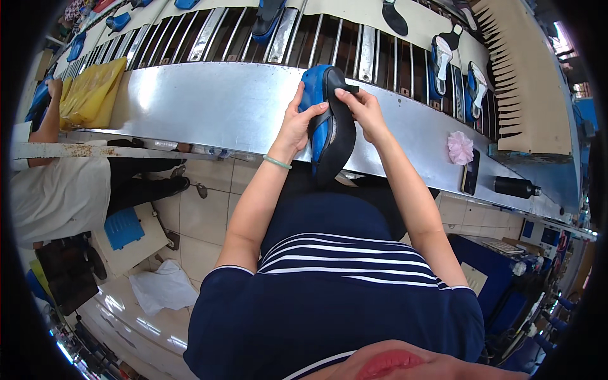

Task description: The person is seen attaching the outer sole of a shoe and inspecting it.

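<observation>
A blue high-heeled shoe (311,96) is held sole side up above the near edge of the metal work surface. Its long black sole (339,139) curves down toward my body. My left hand (296,125) is closed around the shoe's blue left side, the thumb lying across it by the sole's edge. On the other side my right hand (365,113) grips the shoe by the black heel end, thumb pressed on the sole. Whether the sole is joined to the shoe all along cannot be made out.
Beyond the metal ledge (209,95) runs a roller conveyor (316,44) carrying blue shoes and soles. At right lie a pink scrunchie-like thing (460,147), a phone (470,172) and a black bottle (516,187). A fringed cardboard-coloured cover (535,82) hangs there. A co-worker stands left beside yellow plastic (95,95).
</observation>
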Available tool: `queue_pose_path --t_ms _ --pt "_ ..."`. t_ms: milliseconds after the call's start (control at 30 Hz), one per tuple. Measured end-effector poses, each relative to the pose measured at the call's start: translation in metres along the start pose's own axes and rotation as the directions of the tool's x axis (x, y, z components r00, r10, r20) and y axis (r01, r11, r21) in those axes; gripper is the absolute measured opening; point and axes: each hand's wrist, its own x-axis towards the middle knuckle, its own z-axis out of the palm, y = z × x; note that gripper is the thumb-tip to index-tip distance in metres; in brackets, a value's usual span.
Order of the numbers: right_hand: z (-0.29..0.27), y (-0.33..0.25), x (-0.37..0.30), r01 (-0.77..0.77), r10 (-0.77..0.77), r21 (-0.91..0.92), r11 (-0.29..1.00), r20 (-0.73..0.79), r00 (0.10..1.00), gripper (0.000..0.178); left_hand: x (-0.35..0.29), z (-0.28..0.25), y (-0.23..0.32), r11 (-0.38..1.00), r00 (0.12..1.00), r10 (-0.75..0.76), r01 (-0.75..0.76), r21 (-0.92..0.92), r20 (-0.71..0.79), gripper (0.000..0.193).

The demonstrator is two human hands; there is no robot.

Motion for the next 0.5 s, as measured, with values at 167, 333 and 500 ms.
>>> queue_pose_path --t_ms 167,333,500 --pt "-0.017 0.004 -0.012 0.011 -0.040 0.191 0.982 0.145 0.989 0.048 0.008 -0.009 0.006 0.996 0.997 0.038 -0.032 -0.082 0.074 0.090" --pt "-0.028 -0.003 -0.024 0.019 -0.131 0.435 0.900 0.229 0.965 0.049 0.014 -0.005 0.019 0.991 0.977 0.084 -0.062 -0.118 0.195 0.087" --pt "-0.033 -0.009 -0.034 0.074 -0.233 0.566 0.821 0.214 0.949 0.046 0.023 -0.002 0.018 0.977 0.956 0.101 -0.042 -0.211 0.276 0.078"
